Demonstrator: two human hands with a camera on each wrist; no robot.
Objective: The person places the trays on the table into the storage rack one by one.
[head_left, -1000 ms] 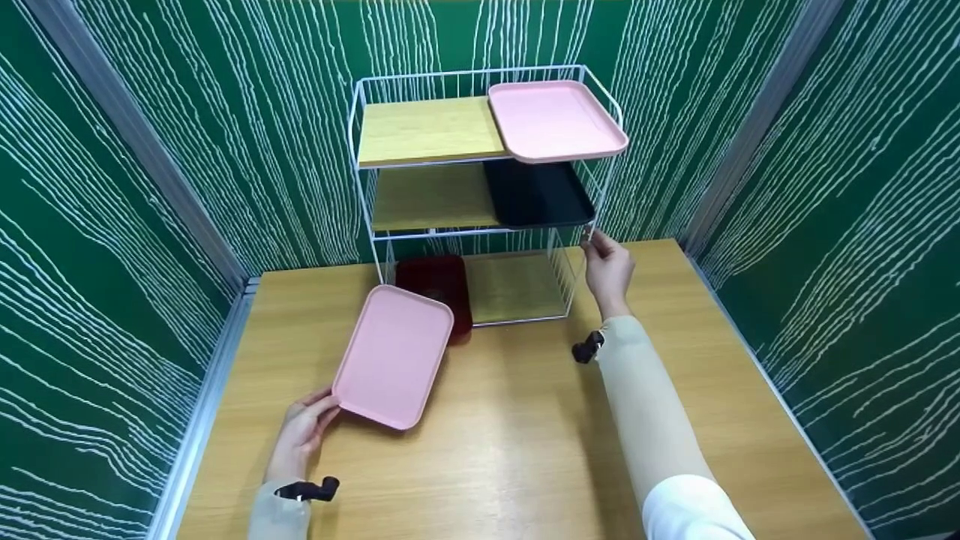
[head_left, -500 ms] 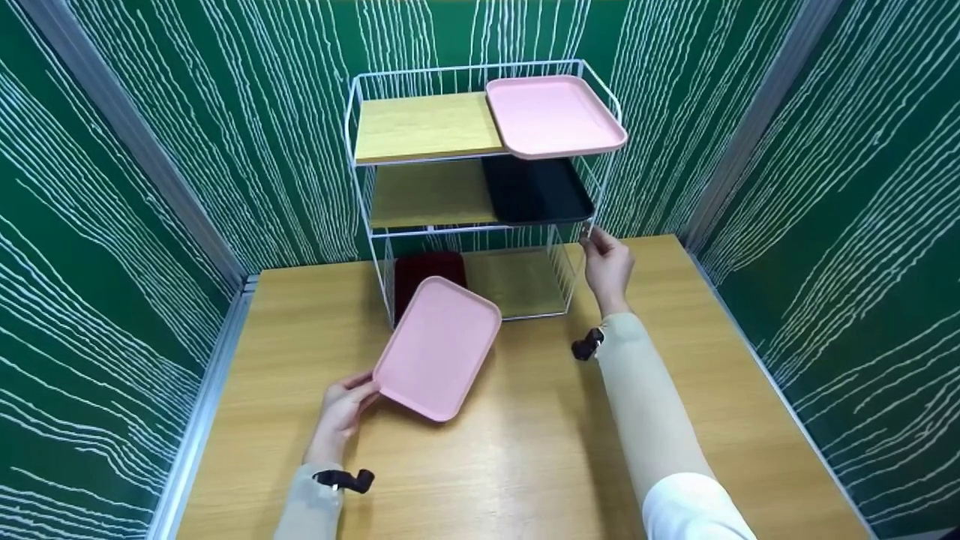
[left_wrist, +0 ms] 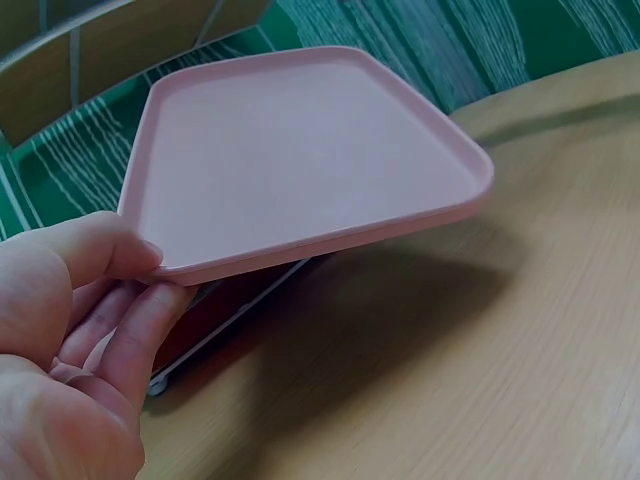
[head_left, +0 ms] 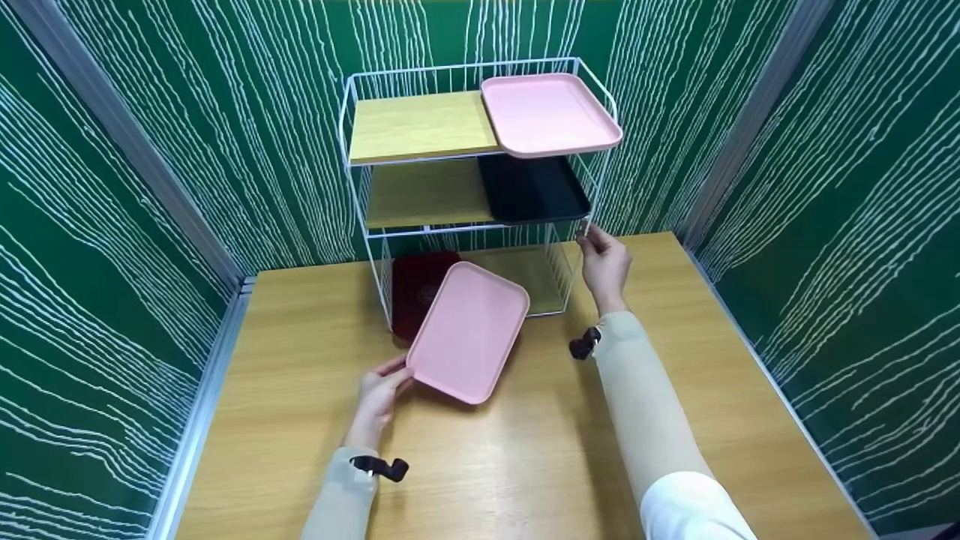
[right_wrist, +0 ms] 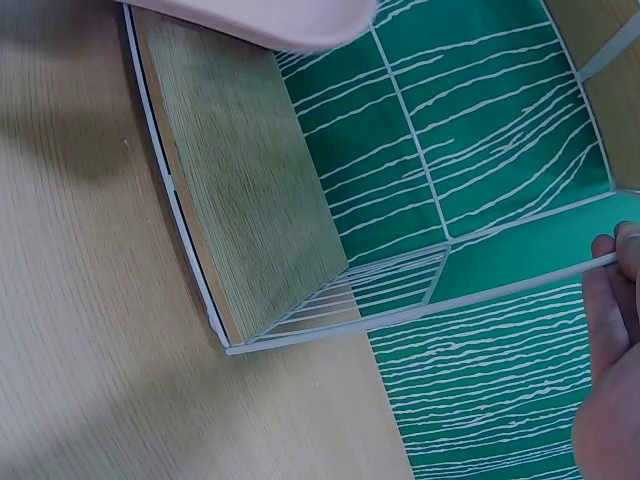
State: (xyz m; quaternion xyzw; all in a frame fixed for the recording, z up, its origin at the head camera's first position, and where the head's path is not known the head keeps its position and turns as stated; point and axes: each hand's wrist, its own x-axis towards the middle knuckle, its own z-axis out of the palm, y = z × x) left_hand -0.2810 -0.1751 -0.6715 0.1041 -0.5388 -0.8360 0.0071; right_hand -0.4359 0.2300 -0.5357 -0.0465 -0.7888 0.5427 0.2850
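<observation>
My left hand [head_left: 382, 390] pinches the near left corner of a pink rectangular tray [head_left: 471, 334], thumb on top and fingers underneath. In the left wrist view the tray [left_wrist: 300, 150] is tilted above the table, its shadow below it. From the head it overlaps the bottom shelf's front. My right hand [head_left: 606, 266] grips the right front post of a three-tier white wire rack [head_left: 420, 127] with wooden shelves, just below the middle shelf. The right wrist view shows those fingers around the thin white post [right_wrist: 400, 312]. A dark red tray [head_left: 416, 289], partly hidden, lies at the bottom shelf's left.
Another pink tray [head_left: 551, 116] lies on the top shelf's right side, its front edge overhanging. Beneath it a black tray [head_left: 532, 187] occupies the middle shelf's right. The rack stands on a wooden table [head_left: 540, 450], with green white-streaked walls [head_left: 847, 247] around it.
My left hand has carried the pink tray rightward and toward the rack, from beside the dark red tray to the front of the bottom shelf. My right hand keeps its grip on the post.
</observation>
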